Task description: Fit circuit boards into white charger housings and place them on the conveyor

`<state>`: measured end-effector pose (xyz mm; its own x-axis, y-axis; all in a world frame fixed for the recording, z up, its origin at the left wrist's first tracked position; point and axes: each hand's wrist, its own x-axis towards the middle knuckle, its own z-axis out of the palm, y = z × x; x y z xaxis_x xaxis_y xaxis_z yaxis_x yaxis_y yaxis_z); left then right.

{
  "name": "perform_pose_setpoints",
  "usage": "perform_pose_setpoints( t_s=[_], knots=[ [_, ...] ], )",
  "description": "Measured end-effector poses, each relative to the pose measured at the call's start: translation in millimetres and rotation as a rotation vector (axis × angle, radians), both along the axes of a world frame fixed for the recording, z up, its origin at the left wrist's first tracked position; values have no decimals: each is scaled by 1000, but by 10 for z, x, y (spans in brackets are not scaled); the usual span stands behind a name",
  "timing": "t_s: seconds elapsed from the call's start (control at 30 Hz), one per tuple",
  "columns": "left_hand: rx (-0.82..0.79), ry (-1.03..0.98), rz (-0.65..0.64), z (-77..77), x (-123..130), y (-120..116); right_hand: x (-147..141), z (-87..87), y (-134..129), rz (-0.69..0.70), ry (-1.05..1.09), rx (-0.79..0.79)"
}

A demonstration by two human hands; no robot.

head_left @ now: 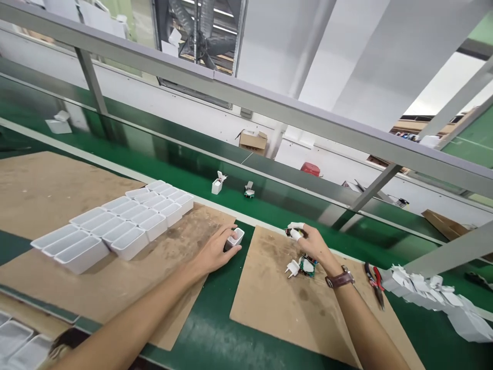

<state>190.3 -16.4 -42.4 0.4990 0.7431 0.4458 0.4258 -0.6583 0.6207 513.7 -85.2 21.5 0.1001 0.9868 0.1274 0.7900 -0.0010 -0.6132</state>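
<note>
My left hand (pixel 217 247) is closed around a small white open-topped plastic box (pixel 238 237) over the green strip between two brown boards. White covers sit on some fingertips of my right hand (pixel 310 240), which pinches a small dark circuit board (pixel 288 232) above the right-hand board; the fingers hide much of it. Just below that hand lies a green circuit board (pixel 307 265) with a white piece on top, and beside it a white two-pin plug (pixel 293 268). Rows of similar white boxes (pixel 129 241) stand to the left of my left hand.
Red-handled pliers (pixel 374 282) lie right of my right forearm, near a row of white boxes with parts sticking out (pixel 427 290). On the green belt (pixel 185 177) stand a filled white box (pixel 217 185) and a circuit board (pixel 249 191). A metal rail (pixel 269 90) crosses behind.
</note>
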Motion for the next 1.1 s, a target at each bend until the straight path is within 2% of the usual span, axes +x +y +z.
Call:
perform_pose_setpoints(
  t_s=[0.1, 0.23, 0.37, 0.53, 0.7, 0.9, 0.97, 1.1],
  knots=[
    [-22, -20, -10, 10, -4, -20, -231, 19, 50, 109, 89, -51],
    [-41, -36, -9, 32, -20, -60, -586, -85, 76, 278, 82, -149],
    [-78, -56, -20, 51, -30, -99, -712, -85, 25, 286, -5, -133],
    [-181, -70, -25, 73, 2, -125, -738, 18, -211, 277, -291, -249],
    [-280, -47, -13, 63, 16, -135, -857, -105, -426, 277, -331, -162],
    [-275, 18, 16, 45, 13, -127, -915, -248, -510, 262, -447, -93],
    [-259, 25, 12, 41, 12, -125, -904, -218, -501, 271, -382, -58],
    [-218, 27, -6, 30, 9, -134, -855, -92, -451, 322, -103, 79]
  ],
)
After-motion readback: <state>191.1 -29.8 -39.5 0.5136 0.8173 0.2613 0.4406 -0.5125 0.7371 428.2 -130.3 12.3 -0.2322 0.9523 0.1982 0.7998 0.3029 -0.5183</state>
